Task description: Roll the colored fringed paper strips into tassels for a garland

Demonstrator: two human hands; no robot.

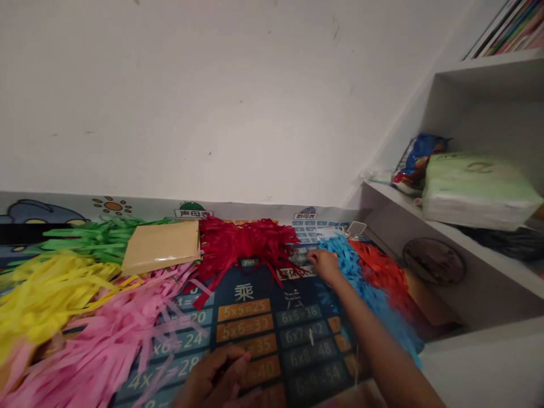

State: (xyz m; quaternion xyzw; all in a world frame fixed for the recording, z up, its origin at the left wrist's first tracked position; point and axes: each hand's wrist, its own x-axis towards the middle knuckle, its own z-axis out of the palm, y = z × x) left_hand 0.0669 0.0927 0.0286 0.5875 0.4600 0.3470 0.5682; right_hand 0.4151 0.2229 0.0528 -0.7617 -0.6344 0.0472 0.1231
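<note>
At the bottom middle, my left hand is closed in a pinch, with pink paper strip showing at and below its fingers; the rest of it is cut off by the frame edge. My right hand reaches forward with fingers pinched together; what they hold, if anything, is too small to make out. It is beside a bunch of blue paper strips, and a red fringed bunch lies to its left. Beneath both hands spreads a dark blue mat printed with multiplication sums.
Yellow strips, pink strips and green strips heap at the left, a tan envelope on top. Orange-red strips lie against the white shelf at right, which holds a tissue pack. A wall stands behind.
</note>
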